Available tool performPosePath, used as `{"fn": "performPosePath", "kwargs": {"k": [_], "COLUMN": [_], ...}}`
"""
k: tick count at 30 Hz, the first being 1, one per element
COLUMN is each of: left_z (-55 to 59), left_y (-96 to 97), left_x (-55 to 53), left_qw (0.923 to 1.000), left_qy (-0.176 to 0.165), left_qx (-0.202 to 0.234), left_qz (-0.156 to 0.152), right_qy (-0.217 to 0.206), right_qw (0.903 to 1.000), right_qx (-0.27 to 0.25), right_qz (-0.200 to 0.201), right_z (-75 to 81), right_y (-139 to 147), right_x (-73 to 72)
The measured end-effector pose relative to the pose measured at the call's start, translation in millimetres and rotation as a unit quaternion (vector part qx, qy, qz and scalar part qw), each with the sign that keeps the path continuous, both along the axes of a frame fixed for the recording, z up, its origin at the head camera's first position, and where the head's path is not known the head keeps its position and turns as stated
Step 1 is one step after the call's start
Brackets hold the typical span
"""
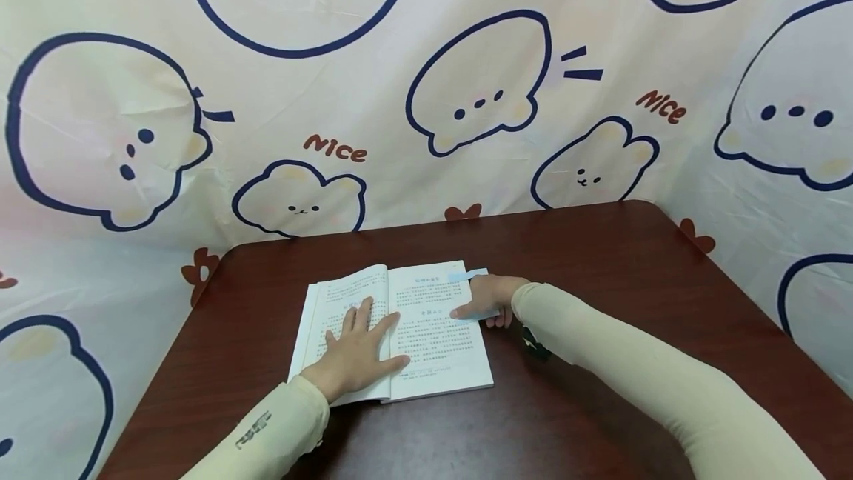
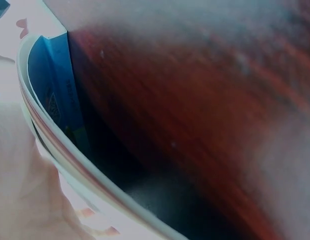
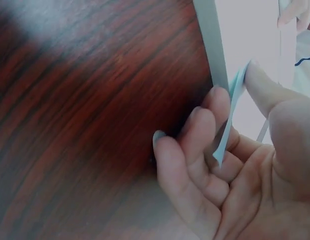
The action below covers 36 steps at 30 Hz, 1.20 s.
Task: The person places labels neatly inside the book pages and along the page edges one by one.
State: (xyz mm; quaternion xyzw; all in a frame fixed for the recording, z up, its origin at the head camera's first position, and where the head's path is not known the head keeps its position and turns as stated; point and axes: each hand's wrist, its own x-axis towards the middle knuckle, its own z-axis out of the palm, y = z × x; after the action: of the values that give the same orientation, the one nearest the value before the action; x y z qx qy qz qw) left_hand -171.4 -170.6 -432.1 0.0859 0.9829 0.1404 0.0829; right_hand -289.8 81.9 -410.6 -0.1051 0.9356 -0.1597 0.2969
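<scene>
An open book [image 1: 426, 361] with printed pages lies on the table, its spine fold running between the two pages. My left hand [image 1: 356, 354] rests on the left page with fingers spread, the thumb and index finger reaching across the fold. At the right page's outer edge, my right hand [image 1: 492, 298] pinches a light-blue paper slip [image 3: 226, 135], which looks like a sticky note. Its thumb lies over the page side, while the curled fingers sit beside the book's edge. Part of the slip [image 1: 466, 275] overlaps the upper right page; the hand hides its middle.
Dark reddish-brown tabletop [image 1: 566, 243] surrounds the book. Behind and at both sides hangs a pale cloth [image 1: 386, 95] printed with cartoon outlines. In the left wrist view, the blue underside of the book's cover [image 2: 57, 75] shows beneath the curved pages.
</scene>
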Motion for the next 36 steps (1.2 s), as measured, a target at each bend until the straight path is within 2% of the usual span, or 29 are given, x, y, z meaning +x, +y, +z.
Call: {"fn": "performPosePath", "kwargs": {"k": [10, 18, 36], "left_z": [1.3, 0.0, -0.4], "left_y": [0.0, 0.6, 1.7], "left_x": [1.0, 1.4, 1.3], "left_qw": [1.0000, 1.0000, 1.0000], "left_qy": [-0.004, 0.001, -0.001], "left_qx": [-0.001, 0.001, 0.007], "left_qz": [0.002, 0.004, 0.004], "right_qy": [-0.001, -0.001, -0.038], "right_qw": [0.9999, 0.9998, 0.9977], "right_qx": [-0.009, -0.014, -0.052], "right_qz": [-0.012, -0.015, 0.023], "right_z": [-4.8, -2.2, 2.0], "right_y": [2, 2, 15], "right_x": [-4.0, -2.0, -2.2]}}
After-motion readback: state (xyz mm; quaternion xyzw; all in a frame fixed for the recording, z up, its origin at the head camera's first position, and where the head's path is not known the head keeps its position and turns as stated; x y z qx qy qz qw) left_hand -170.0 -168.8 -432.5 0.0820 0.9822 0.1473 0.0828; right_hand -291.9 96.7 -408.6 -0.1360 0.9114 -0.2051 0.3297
